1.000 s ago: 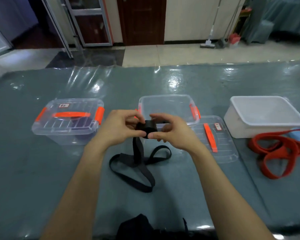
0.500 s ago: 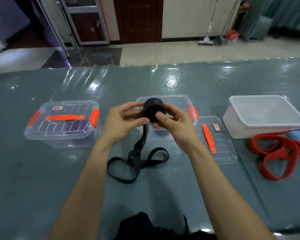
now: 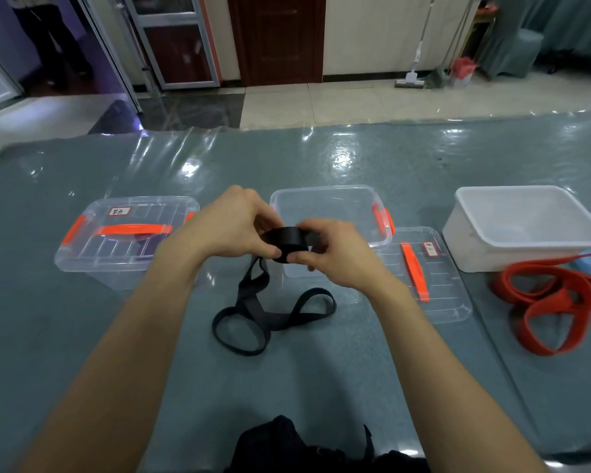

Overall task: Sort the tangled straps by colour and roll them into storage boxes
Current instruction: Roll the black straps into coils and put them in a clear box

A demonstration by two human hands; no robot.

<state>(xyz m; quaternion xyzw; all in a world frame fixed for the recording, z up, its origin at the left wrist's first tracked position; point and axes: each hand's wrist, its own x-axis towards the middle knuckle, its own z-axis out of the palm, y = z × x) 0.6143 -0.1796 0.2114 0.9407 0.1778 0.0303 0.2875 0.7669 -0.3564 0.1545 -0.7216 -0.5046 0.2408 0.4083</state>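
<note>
Both hands hold a partly rolled black strap (image 3: 289, 243) above the table, in front of the open clear box (image 3: 325, 206). My left hand (image 3: 229, 230) grips the roll from the left, and my right hand (image 3: 328, 254) pinches it from the right. The strap's loose tail (image 3: 270, 319) hangs down and lies in loops on the table. A red strap (image 3: 553, 298) lies in a loose heap at the right.
A closed clear box (image 3: 123, 240) with orange handle and latches stands at the left. The open box's lid (image 3: 423, 274) lies to its right. A white tub (image 3: 522, 227) stands at the far right. Something dark (image 3: 297, 445) lies at the near table edge.
The roll has turned from standing on edge to lying flat between my hands and sits a little lower. The loose tail has shifted into different loops on the table.
</note>
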